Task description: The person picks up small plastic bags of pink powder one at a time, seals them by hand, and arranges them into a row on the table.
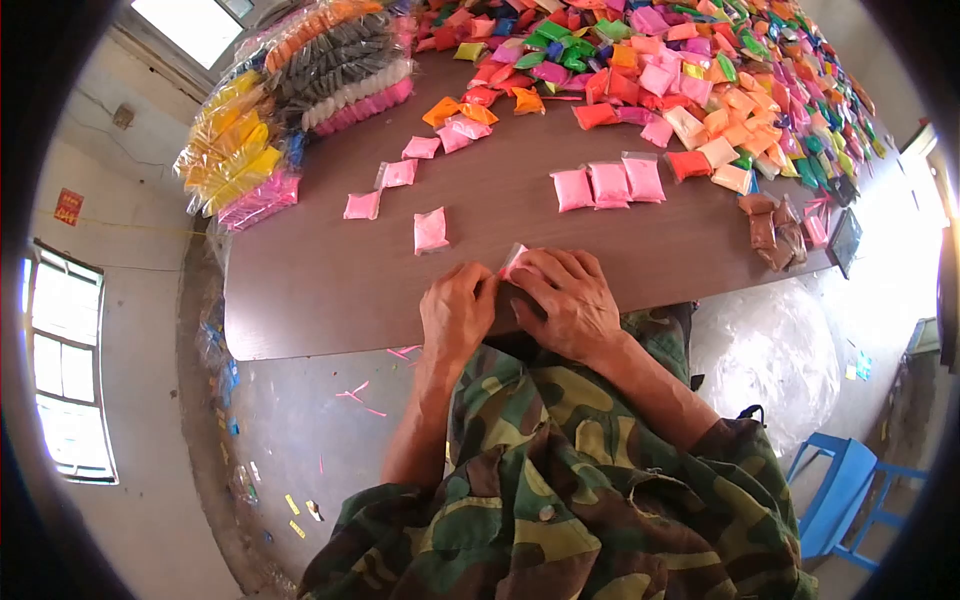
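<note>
At the front edge of the table, my right hand (572, 300) is closed on a small pink packet (515, 258), its fingers over most of it. My left hand (457, 308) pinches the packet's left edge; the fingertips are partly hidden. A single pink packet (430, 231) lies flat just beyond my left hand. Past my right hand, three pink packets (608, 185) sit side by side in a row. More pink packets (362, 206) lie loose toward the left, some overlapping.
A large heap of multicoloured packets (660, 75) covers the back and right of the brown table (330, 290). Bagged stacks (340, 75) stand at the back left. Brown packets (772, 230) lie near the right edge. A blue stool (840, 495) stands on the floor at right.
</note>
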Demonstrator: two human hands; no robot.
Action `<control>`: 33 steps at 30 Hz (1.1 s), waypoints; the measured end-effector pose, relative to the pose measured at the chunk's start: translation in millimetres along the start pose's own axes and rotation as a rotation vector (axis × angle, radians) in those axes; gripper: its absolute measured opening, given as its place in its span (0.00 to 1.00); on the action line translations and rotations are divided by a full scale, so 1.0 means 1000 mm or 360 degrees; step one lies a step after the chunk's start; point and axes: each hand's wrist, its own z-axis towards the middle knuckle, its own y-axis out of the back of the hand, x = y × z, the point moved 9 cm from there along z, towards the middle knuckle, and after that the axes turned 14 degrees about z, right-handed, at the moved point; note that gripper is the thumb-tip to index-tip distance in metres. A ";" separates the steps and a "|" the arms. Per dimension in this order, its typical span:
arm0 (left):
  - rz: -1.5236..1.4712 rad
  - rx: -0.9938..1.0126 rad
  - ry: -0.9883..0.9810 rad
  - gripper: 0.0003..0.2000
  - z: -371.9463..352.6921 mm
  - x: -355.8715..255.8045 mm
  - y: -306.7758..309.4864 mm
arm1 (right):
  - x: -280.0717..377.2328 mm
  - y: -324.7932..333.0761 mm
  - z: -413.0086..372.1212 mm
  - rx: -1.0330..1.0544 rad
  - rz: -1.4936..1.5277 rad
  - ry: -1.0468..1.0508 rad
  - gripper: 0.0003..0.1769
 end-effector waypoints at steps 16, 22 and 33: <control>0.0213 -0.0020 0.0009 0.07 0.012 -0.006 0.005 | 0.002 0.008 0.004 -0.0095 0.0045 0.0002 0.21; 0.0164 -0.0099 -0.0104 0.08 0.001 -0.011 0.005 | -0.002 0.003 0.001 -0.0045 0.0076 -0.0038 0.21; 0.0006 -0.0010 -0.0063 0.07 0.004 -0.012 0.000 | -0.006 0.005 -0.002 -0.0087 0.0069 -0.0088 0.20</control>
